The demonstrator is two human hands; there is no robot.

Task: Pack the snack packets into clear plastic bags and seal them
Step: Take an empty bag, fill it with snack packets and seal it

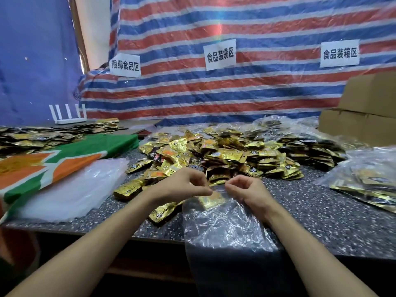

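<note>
A person's two bare forearms reach in from the near corners and meet over the front of a dark speckled worktop (pixel 321 213). The left hand (pixel 184 186) and the right hand (pixel 246 189) sit close together, wrists slightly raised and knuckles up. Both have their fingers curled. Each hand pinches the top edge of a clear plastic bag (pixel 225 230) between thumb and forefinger, with the fingertips of the two hands nearly touching.

The bag hangs down from the hands, lies crumpled on the worktop between the forearms, and drapes over the near edge. A gold packet (pixel 211 201) shows through the plastic just below the hands.

Just beyond the hands spreads a loose pile of snack packets (pixel 216 155), mostly gold with some black. A few of them lie under and beside the left wrist. To the left of the left hand is a flat stack of empty bags (pixel 70 189), partly overlapped by a green and orange sheet (pixel 64 161). Well to the right of the right hand lie filled bags (pixel 364 181) of packets. Cardboard boxes (pixel 364 116) are stacked behind those.

Far behind the hands hangs a red, white and blue striped tarp (pixel 257 93) carrying three paper signs (pixel 219 54). A white router (pixel 67 117) stands at the back left.
</note>
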